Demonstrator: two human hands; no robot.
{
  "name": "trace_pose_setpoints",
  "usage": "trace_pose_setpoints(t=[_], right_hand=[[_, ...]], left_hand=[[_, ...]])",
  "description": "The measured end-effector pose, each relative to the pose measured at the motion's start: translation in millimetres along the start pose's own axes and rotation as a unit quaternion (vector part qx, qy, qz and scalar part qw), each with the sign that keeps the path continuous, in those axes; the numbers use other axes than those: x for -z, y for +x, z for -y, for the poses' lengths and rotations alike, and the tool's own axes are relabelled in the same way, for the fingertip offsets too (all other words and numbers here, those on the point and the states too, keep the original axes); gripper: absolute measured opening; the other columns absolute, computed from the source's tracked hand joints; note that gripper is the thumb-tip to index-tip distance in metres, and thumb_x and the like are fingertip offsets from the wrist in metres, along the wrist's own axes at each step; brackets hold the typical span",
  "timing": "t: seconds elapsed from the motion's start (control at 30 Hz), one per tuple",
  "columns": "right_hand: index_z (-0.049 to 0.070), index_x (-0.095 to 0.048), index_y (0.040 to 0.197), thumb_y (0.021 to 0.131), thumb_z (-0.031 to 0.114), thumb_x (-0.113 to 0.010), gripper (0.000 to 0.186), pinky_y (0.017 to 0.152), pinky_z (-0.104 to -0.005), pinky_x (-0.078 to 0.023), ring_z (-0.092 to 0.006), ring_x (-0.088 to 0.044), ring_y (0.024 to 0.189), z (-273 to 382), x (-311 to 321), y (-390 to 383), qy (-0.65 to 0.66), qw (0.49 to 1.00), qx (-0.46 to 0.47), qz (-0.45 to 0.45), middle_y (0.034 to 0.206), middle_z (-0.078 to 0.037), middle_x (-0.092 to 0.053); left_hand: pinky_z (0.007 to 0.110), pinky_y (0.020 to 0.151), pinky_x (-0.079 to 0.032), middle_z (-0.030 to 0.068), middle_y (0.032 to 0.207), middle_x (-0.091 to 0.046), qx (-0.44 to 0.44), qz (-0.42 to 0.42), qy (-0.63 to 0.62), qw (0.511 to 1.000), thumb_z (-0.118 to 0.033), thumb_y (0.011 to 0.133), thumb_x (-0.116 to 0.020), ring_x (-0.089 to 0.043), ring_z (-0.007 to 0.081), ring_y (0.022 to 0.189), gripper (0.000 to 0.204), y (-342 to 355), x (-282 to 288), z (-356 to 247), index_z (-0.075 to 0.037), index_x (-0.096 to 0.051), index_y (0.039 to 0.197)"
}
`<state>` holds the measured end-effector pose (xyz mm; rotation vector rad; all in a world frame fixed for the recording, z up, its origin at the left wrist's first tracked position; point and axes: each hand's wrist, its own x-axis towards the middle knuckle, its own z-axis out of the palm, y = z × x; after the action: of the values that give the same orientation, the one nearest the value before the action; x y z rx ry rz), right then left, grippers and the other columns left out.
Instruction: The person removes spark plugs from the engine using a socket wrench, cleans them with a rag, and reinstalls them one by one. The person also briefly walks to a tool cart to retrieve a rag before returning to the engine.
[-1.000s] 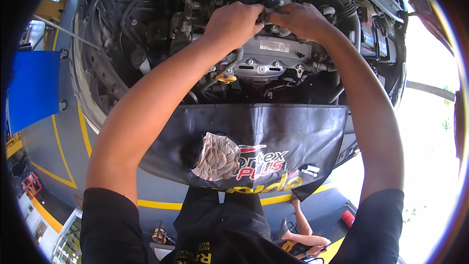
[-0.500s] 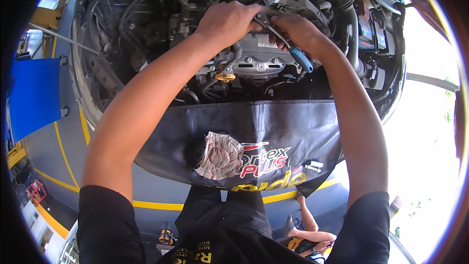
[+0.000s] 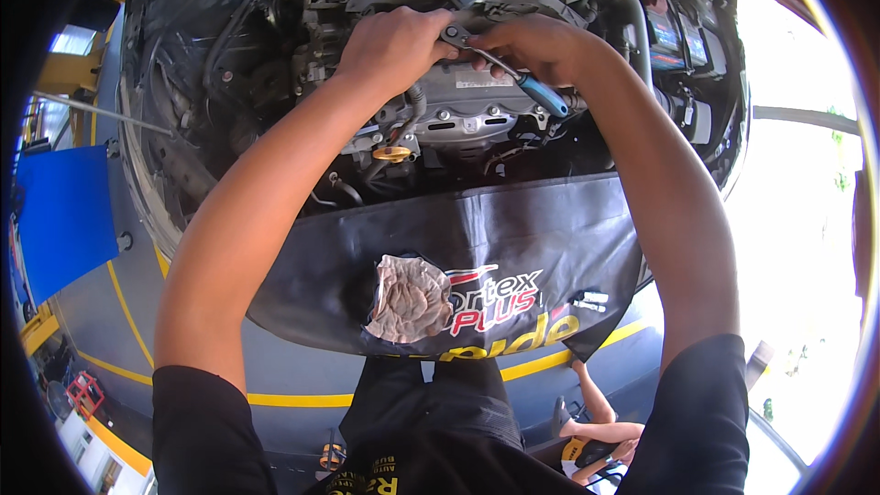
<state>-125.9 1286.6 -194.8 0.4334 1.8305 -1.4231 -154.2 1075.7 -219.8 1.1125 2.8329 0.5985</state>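
In the head view my left hand (image 3: 394, 48) is closed on the head of a ratchet (image 3: 543, 93) with a blue handle, over the engine (image 3: 463, 124). My right hand (image 3: 541, 50) curls round the steel shaft beside it, its thumb near the head. The handle slants down to the right, below my right fingers. What lies under the ratchet head is hidden by my fingers. A yellow oil cap (image 3: 391, 154) sits below my left wrist.
A black cover (image 3: 486, 220) drapes over the car's front, carrying a crumpled stained cloth (image 3: 406, 298). The battery (image 3: 678, 32) is at the right. A blue panel (image 3: 64, 215) stands at the left. Another person's bare legs (image 3: 596, 403) show low on the right.
The blue-handled ratchet, hidden a second ago, came into sight and now sits slightly higher and further left in the view. Both hands appear shifted left, with the view itself shifting.
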Motion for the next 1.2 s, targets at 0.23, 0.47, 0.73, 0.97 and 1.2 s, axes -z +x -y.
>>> trace_pose_setpoints(t=[0.23, 0.47, 0.73, 0.97, 1.2], right_hand=[[0.012, -0.072, 0.095, 0.091, 0.029, -0.069, 0.018, 0.081, -0.0283, -0.038, -0.0134, -0.052, 0.078, 10, 12, 13, -0.037, 0.997, -0.058, 0.023, 0.088, 0.003, -0.068], [0.012, -0.072, 0.098, 0.091, 0.027, -0.071, 0.017, 0.080, -0.0267, -0.039, -0.0119, -0.050, 0.075, 9, 11, 18, -0.035, 0.996, -0.043, 0.065, 0.088, 0.003, -0.068], [0.007, -0.058, 0.124, 0.098, 0.037, -0.065, 0.041, 0.077, -0.0433, -0.054, -0.0283, -0.071, 0.087, 22, -15, -7, -0.506, 0.833, 0.199, -0.102, 0.096, -0.011, -0.072], [0.010, -0.050, 0.127, 0.101, 0.041, -0.057, 0.042, 0.080, -0.0502, -0.054, -0.0389, -0.069, 0.094, -3, -18, 2, -0.644, 0.626, 0.375, -0.233, 0.098, -0.017, -0.067], [0.006, -0.049, 0.115, 0.103, 0.042, -0.052, 0.038, 0.074, -0.0525, -0.056, -0.0405, -0.071, 0.085, -18, -36, 8, -0.568, 0.729, 0.273, -0.269, 0.088, -0.020, -0.072]], left_hand=[[0.047, 0.073, -0.055, 0.0176, 0.083, -0.072, 0.031, 0.005, -0.013, 0.999, -0.042, 0.086, -0.074, -0.070, 0.0378, 0.086, 0.044, -3, -2, -7, -0.014, -0.069, 0.120], [0.047, 0.075, -0.055, 0.0179, 0.084, -0.072, 0.022, -0.008, -0.024, 0.999, -0.040, 0.085, -0.076, -0.071, 0.0377, 0.086, 0.043, -4, -4, -3, -0.013, -0.070, 0.118], [0.047, 0.075, -0.056, 0.0162, 0.091, -0.074, 0.049, -0.014, -0.010, 0.999, -0.036, 0.087, -0.074, -0.071, 0.0362, 0.088, 0.038, -1, -2, -5, -0.011, -0.069, 0.114], [0.048, 0.072, -0.057, 0.0175, 0.088, -0.072, 0.022, -0.030, 0.003, 0.999, -0.033, 0.089, -0.073, -0.071, 0.0381, 0.087, 0.032, -3, -9, -6, -0.005, -0.064, 0.101], [0.049, 0.070, -0.056, 0.0176, 0.086, -0.071, -0.017, -0.039, 0.032, 0.999, -0.020, 0.089, -0.070, -0.070, 0.0383, 0.084, 0.020, -1, -10, 4, -0.007, -0.063, 0.103]])
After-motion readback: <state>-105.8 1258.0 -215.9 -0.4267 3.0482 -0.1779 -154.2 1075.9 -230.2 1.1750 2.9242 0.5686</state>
